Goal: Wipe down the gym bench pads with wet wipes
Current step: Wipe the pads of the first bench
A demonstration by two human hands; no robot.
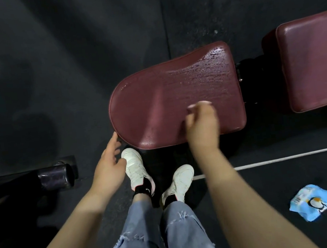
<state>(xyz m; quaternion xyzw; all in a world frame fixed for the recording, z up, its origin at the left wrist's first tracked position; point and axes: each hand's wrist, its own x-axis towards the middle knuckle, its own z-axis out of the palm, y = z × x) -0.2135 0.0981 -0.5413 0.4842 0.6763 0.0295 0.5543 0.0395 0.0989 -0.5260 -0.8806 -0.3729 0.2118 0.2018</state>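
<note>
right hand (201, 127) on seat pad (167, 98), maybe gripping wipe | left hand (107, 163) relaxed

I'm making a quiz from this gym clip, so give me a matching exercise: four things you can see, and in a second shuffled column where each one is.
Things:
1. seat pad
2. wipes packet
3. left hand
4. white rod

Places:
A. on the floor, lower right
B. at the pad's rounded end
C. beaded with moisture, under the right hand
D. lying on the floor behind the right forearm

Pairs: 1-C, 2-A, 3-B, 4-D
</note>
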